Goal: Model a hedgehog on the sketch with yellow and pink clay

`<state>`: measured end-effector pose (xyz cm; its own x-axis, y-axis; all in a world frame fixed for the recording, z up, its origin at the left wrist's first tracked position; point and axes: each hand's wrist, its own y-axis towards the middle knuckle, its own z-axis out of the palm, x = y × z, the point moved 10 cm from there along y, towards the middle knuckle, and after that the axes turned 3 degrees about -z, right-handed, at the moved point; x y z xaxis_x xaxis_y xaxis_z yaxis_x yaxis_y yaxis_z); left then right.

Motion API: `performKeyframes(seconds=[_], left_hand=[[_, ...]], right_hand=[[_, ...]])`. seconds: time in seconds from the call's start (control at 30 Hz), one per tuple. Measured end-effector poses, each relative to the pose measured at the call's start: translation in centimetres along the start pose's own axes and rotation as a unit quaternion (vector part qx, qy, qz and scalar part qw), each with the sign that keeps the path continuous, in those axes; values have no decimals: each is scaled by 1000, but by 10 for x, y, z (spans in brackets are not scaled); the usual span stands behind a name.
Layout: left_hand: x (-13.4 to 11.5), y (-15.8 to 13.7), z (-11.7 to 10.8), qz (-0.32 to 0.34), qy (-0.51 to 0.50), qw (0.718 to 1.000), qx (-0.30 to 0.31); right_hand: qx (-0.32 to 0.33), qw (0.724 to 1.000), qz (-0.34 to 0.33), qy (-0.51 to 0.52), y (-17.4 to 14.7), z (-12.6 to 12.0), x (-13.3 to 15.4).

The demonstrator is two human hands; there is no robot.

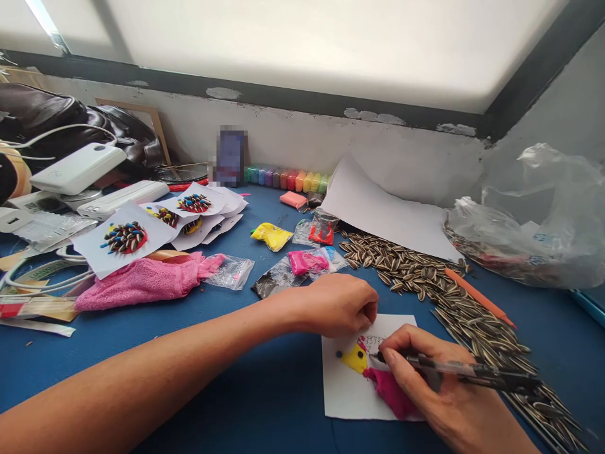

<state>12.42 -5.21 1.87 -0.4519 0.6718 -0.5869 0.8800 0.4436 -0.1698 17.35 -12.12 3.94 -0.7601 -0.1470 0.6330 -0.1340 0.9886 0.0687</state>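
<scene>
Black pen (491, 373) sits in the right hand (451, 398) (over white paper (345, 402)).

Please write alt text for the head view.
The right hand holds a black pen over white paper with a yellow shape and a magenta shape, the left hand at the paper's edge. Striped seeds lie on a blue table.

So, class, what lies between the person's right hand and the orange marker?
In the head view, striped seeds lie between the right hand and the orange marker, plus a little of the blue table.
</scene>
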Motion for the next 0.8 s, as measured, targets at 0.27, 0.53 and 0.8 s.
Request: performKeyframes(seconds=[0.27,0.53,0.8], left_hand=[[0,0,0,2,2,1000,-3],[0,0,0,1,3,1000,-1],[1,0,1,0,6,1000,-2]], right_hand=[[-58,998,-14,-33,1,-14,1],[-52,998,-5,-20,-7,-6,-12],[-37,999,-10,-20,-4,-7,-7]])
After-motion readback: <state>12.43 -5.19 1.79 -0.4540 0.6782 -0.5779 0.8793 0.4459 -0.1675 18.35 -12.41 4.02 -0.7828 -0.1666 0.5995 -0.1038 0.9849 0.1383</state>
